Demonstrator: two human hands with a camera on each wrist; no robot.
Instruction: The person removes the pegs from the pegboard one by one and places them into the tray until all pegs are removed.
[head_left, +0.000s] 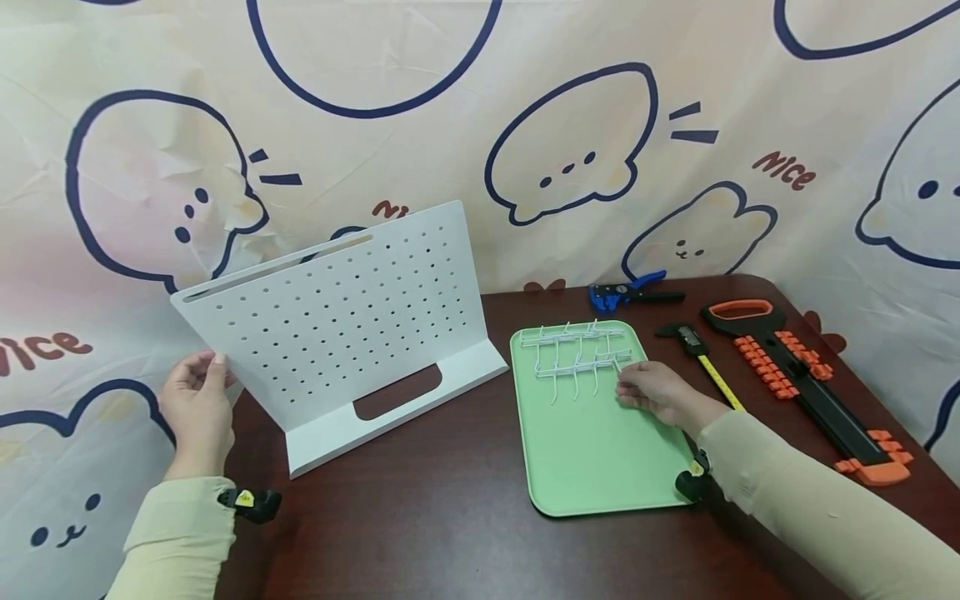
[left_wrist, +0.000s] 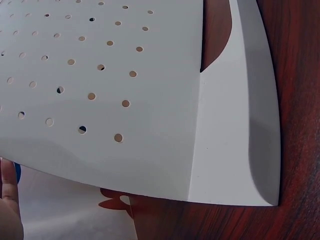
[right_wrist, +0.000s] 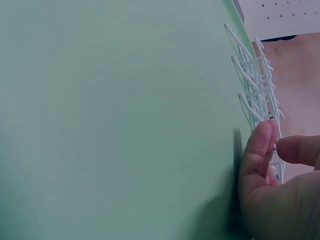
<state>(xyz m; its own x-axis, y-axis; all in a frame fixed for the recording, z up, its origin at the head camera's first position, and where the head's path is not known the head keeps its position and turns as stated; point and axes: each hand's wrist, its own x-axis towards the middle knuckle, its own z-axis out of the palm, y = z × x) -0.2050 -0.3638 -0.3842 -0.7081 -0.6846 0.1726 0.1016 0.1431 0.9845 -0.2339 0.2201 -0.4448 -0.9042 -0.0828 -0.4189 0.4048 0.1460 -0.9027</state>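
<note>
A white perforated pegboard stand (head_left: 352,317) leans upright on the table, with a slot near its top and a cut-out at its bent foot. My left hand (head_left: 198,408) pinches its left edge, thumb in front; in the left wrist view only part of that hand (left_wrist: 10,205) shows beside the edge. White wire hooks (head_left: 577,362) lie in rows on the upper part of a green tray (head_left: 600,467). At their right end my right hand (head_left: 663,392) pinches a hook between thumb and fingers. The right wrist view has the fingertips (right_wrist: 262,135) against the hooks (right_wrist: 255,85), partly covering them.
Behind the tray lies a blue-and-black plier-like tool (head_left: 626,292). To the right are a digital caliper (head_left: 690,337) with a yellow strip beside it and a black-and-orange tool rack (head_left: 810,383). A printed cloth (head_left: 570,50) hangs behind the dark wooden table (head_left: 420,533).
</note>
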